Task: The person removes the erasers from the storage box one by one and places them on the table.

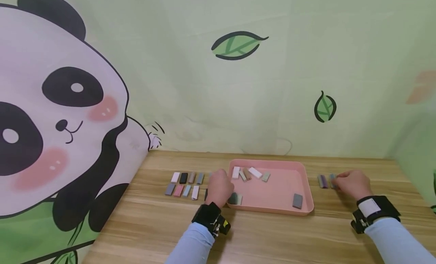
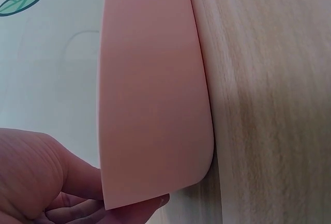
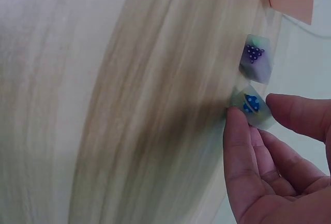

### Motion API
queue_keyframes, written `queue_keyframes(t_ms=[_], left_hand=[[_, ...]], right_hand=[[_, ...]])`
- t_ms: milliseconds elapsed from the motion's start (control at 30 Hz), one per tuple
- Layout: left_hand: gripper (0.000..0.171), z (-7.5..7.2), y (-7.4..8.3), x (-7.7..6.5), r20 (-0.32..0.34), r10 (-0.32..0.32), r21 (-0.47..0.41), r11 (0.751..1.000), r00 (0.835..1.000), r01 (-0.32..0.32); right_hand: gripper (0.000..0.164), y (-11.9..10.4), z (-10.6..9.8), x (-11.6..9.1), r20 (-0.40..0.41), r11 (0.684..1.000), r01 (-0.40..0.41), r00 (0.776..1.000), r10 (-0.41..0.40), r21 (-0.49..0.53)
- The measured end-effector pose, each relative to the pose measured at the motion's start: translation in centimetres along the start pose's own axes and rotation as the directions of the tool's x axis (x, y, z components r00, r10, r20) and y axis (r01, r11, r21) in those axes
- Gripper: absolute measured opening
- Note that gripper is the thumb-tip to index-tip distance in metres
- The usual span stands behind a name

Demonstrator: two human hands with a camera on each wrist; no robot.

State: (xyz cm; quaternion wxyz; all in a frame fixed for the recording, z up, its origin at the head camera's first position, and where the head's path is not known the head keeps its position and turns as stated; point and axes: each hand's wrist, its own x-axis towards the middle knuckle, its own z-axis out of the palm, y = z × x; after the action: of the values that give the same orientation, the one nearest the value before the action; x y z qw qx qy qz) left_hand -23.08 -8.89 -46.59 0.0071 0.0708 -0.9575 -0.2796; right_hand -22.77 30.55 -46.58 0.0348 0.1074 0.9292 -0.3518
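A pink tray [image 1: 269,208] lies on the wooden table. My left hand [image 1: 219,188] grips it at its left end; in the left wrist view the thumb meets the rim and a finger lies along the outer end wall. To the right of the tray, my right hand [image 1: 352,184] pinches a small greenish block with a blue dotted picture [image 3: 252,104] between thumb and fingertip, low over the table. Just beside it lies a similar block with a purple grape picture [image 3: 256,58]. Inside the tray are several small blocks, among them a grey one [image 1: 298,201] and a white one [image 1: 255,173].
Two rows of small coloured blocks, including a pink block [image 1: 178,190] and a black block [image 1: 184,177], lie left of the tray. My left hand hides part of these rows. A cloth wall with a printed panda [image 1: 92,150] stands behind the table.
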Motion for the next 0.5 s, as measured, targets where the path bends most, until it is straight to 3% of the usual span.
queue_keyframes(t_ms=[333,500], left_hand=[[0.012,0.06,0.19,-0.05,-0.006,-0.015,0.002,1.000,1.000,0.015],[0.013,0.16,-0.02,-0.03,-0.009,-0.010,0.013,1.000,1.000,0.010]], right_hand=[[0.039,-0.08,0.04,-0.25,-0.096,0.994,-0.007,0.995,-0.004,-0.113],[0.038,0.03,0.09,-0.31,-0.103,0.989,0.014,0.994,-0.030,-0.150]])
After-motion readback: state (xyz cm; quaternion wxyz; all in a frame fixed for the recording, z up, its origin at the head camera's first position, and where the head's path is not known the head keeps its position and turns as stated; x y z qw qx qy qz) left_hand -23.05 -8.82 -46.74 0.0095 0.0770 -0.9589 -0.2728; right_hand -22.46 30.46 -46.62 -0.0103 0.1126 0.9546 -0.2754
